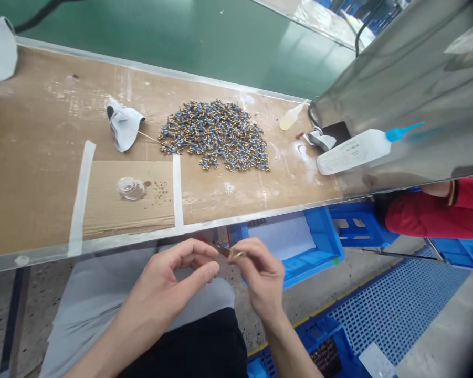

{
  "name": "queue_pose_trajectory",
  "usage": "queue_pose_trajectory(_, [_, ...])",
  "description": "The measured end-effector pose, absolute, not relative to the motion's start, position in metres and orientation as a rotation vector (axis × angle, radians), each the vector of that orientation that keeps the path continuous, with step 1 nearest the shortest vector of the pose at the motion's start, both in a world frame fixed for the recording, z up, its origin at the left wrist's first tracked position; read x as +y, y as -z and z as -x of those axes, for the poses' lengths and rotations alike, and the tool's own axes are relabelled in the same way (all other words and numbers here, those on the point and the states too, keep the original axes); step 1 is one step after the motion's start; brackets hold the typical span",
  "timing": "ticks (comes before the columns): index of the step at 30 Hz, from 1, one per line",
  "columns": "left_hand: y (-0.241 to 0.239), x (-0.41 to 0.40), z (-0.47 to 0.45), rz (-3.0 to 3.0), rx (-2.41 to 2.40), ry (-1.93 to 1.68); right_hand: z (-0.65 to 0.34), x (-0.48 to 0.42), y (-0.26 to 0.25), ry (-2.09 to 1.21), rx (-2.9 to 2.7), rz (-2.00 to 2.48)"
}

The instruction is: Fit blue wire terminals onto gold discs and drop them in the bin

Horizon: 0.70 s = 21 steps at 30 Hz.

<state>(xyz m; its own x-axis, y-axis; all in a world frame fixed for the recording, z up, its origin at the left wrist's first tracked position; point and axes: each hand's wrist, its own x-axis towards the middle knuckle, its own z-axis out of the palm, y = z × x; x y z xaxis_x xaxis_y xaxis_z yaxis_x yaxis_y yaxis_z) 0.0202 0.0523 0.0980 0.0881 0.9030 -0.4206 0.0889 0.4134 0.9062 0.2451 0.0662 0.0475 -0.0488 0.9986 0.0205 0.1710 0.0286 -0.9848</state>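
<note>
Pinching a small brass-coloured part [236, 254] in the right hand [262, 273], with thumb and forefinger clamped on it, just short of the near edge of the table [279, 194]. Taking 12 o'clock as the table's far side: reaching towards the part from about 9 with the left hand [163, 281], its thumb and forefinger parted, tips just beside the part. Cannot tell whether touching there. Perhaps pointing the part's long axis from 9 to 3, though too much hidden by the fingers to be sure. Depending chiefly, by the look of it, on this narrow sideways gap between part and left fingertips; already in the grip of the right, so nearest to that hand. Facing a pile of small brass and blue pieces [220, 134] at nearly 12 from the part, well apart from both hands. Having a blue bin [323, 236] at about 2 from the right hand, with a white sheet [283, 236] inside. Leaving a small clear dish [132, 189] at about 11 from the left hand, up on the table.
</note>
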Motion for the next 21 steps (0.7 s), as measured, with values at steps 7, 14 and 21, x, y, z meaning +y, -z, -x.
queue_pose_trajectory(7, [-0.086, 0.040, -0.001, -0.964, 1.455, -0.698, -0.393, 0.148, 0.061, -0.934, -1.196, 1.934])
queue_pose_trajectory(14, [-0.067, 0.024, 0.025, -0.989, 1.501, -0.541, -0.427, 0.179, 0.131, -1.107, -1.235, 2.175])
queue_pose_trajectory(21, [-0.061, 0.017, 0.038, -0.953, 1.521, -0.563, -0.438, 0.173, 0.149, -1.131, -1.206, 2.204])
